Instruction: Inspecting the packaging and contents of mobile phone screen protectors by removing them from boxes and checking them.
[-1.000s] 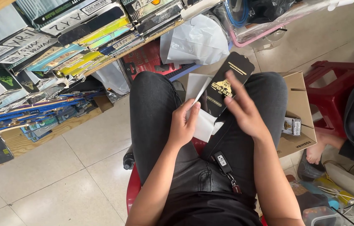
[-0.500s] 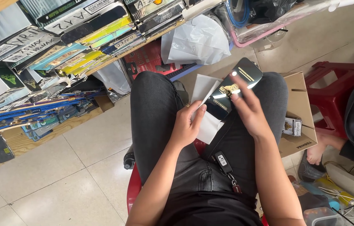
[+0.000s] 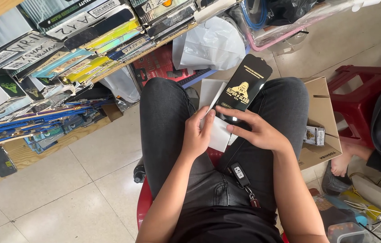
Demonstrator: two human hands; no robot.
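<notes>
I sit on a red stool with my legs in dark jeans. My left hand (image 3: pixel 198 135) pinches a white paper sleeve (image 3: pixel 217 132) that lies across my lap. My right hand (image 3: pixel 258 130) rests on my right thigh, its fingers on the lower end of a black phone-shaped screen protector card (image 3: pixel 244 83) with a gold print. The card leans up over the sleeve. More white paper (image 3: pixel 210 91) shows behind the card, between my knees.
Shelves of stacked flat packages (image 3: pixel 64 49) fill the left. A white plastic bag (image 3: pixel 210 45) sits ahead. A cardboard box (image 3: pixel 321 121) stands by my right knee, a red stool (image 3: pixel 361 94) beyond it. Another person's foot (image 3: pixel 340 164) is at right. A car key (image 3: pixel 241 174) hangs at my waist.
My right hand has lowered from the top of the black card to its bottom end. The card now stands out of the white sleeve, fully in view. The left hand stays on the sleeve.
</notes>
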